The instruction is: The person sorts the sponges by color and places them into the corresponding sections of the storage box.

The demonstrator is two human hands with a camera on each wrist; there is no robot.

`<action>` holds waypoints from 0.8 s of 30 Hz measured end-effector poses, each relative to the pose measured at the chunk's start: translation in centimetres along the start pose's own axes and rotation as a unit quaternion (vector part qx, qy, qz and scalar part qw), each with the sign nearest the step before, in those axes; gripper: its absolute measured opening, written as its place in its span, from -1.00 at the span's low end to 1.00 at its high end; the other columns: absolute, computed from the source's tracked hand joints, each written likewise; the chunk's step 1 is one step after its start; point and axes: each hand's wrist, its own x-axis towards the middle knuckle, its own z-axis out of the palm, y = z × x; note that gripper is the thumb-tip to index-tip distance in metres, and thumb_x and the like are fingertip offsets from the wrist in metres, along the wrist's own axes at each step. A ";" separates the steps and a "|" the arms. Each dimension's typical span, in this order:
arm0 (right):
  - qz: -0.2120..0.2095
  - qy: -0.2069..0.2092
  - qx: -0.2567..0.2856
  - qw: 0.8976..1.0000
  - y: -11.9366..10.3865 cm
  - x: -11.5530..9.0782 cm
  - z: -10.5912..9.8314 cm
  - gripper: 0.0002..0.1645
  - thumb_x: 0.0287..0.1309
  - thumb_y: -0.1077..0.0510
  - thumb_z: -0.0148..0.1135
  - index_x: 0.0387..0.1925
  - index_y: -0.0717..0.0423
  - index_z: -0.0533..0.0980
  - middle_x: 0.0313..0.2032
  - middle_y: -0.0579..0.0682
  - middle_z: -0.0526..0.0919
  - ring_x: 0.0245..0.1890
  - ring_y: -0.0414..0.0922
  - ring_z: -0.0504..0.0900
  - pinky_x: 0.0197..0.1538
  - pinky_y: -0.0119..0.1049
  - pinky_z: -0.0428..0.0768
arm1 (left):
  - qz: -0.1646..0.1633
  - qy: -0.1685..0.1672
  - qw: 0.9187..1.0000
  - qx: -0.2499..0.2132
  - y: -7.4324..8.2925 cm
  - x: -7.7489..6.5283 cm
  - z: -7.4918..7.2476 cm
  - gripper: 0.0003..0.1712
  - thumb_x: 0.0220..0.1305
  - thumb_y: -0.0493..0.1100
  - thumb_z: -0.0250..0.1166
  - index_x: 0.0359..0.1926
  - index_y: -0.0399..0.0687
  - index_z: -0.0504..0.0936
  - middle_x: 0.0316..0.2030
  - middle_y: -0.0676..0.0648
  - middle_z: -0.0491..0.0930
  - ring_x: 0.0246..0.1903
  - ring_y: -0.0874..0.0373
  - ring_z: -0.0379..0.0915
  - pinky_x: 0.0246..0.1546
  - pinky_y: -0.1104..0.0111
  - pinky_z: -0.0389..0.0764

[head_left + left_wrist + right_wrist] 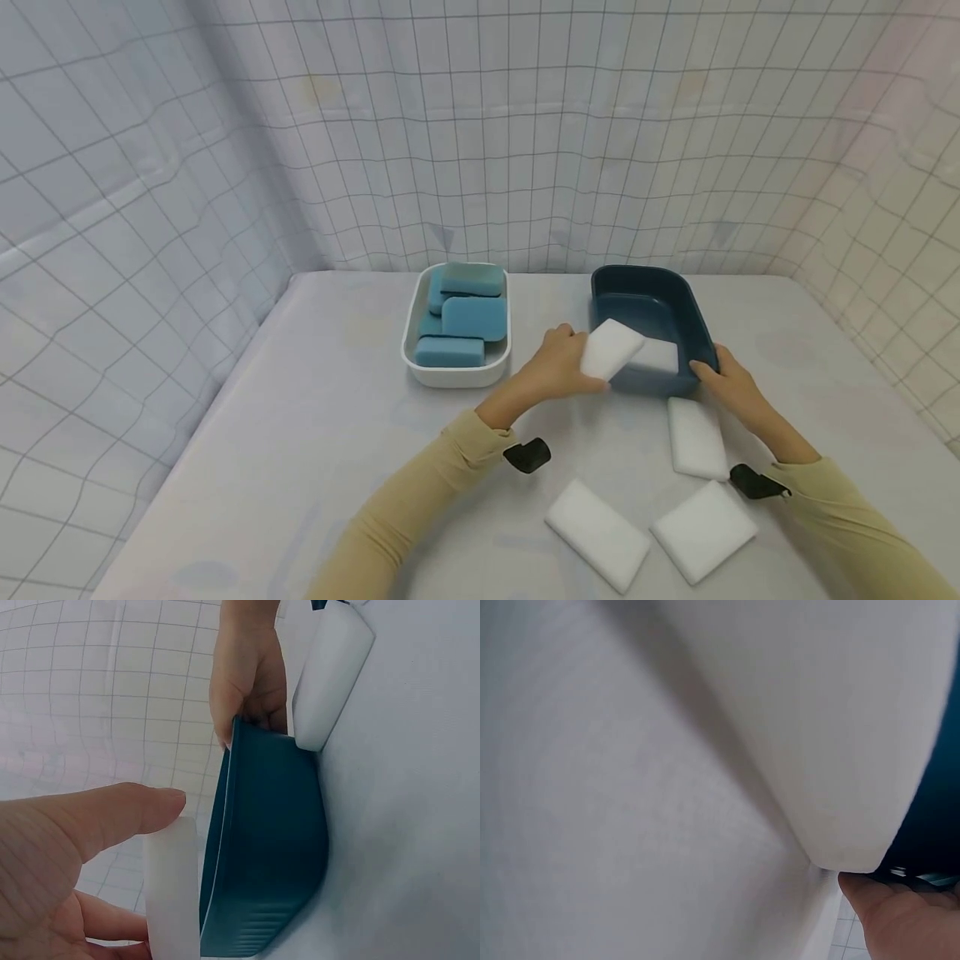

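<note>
The left hand (555, 367) pinches a white, rectangular, foam-like block (612, 350) at the near-left side of a dark-teal plastic bin (647, 384); the right hand (738, 392) grips the bin's near-right corner, presumably to steady it. Another white block (658, 357) lies inside, three white blocks (697, 439) in front.

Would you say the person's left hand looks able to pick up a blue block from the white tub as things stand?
Probably not: the left hand holds a white block, though the white tub of blue blocks stands nearby, uncovered.

No lettering readable; right-wrist view seems blurred.
</note>
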 end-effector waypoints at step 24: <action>0.018 0.003 -0.006 1.000 0.0 0.1 0.1 -0.12 0.37 -0.16 -0.27 0.39 0.44 -0.17 0.33 0.53 0.01 0.32 0.45 0.03 0.26 0.35 0.16 | -0.023 0.042 0.996 0.078 1.5 3.5 2.1 -0.22 0.04 0.19 0.37 0.17 -0.17 0.42 0.04 -0.10 0.41 0.02 0.09 0.24 -0.14 0.42 0.47</action>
